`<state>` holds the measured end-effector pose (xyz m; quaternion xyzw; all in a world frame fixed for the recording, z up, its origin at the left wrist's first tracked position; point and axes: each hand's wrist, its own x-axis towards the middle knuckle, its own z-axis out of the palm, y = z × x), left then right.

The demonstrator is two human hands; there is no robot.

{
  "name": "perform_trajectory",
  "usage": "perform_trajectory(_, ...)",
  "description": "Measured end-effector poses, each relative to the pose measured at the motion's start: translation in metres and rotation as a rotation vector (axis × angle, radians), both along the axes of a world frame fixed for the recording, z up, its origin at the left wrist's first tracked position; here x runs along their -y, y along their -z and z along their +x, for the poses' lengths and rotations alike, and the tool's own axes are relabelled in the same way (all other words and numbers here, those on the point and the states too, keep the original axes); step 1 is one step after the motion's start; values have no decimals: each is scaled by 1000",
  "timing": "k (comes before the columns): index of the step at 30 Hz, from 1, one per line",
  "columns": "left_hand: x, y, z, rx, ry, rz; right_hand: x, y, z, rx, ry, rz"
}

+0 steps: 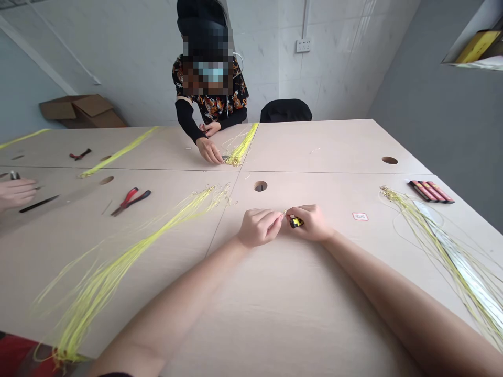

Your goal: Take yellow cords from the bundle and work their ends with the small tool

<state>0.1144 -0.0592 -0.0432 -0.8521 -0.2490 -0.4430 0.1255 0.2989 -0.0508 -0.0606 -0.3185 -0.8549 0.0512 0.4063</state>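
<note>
Over the middle of the table, my left hand (260, 227) and my right hand (310, 222) are close together with fingertips nearly meeting. My left hand is pinched on a tiny yellowish end, which looks like the tip of a yellow wire (284, 212). Closed in my right hand is a small black-and-yellow object (296, 222), mostly covered by the fingers, so its kind is unclear. A long bundle of yellow wires (129, 254) lies left of my hands. Another bundle of yellow wires (424, 230) lies to the right, beside a shiny clear strip (459, 256).
Red-and-black pliers (129, 201) lie on the left. Several red-and-black cylinders (431, 191) and a small label (360, 216) are at right. Across the table (334, 293), a co-worker (212, 104) handles another wire bundle (243, 146). Another person's hand (18, 192) shows at far left.
</note>
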Motion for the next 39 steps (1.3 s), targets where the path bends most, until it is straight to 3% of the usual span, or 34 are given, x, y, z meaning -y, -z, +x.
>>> perform_trajectory(17,3,-6,0,-35,40,134,-1,1,0,16,-15,32)
perform_trajectory(27,0,-1,0,-83,-27,-24,2,-5,-1,-93,-13,16)
perform_trajectory(39,0,-2,1,-61,-23,-24,4,-6,-2,-33,-23,85)
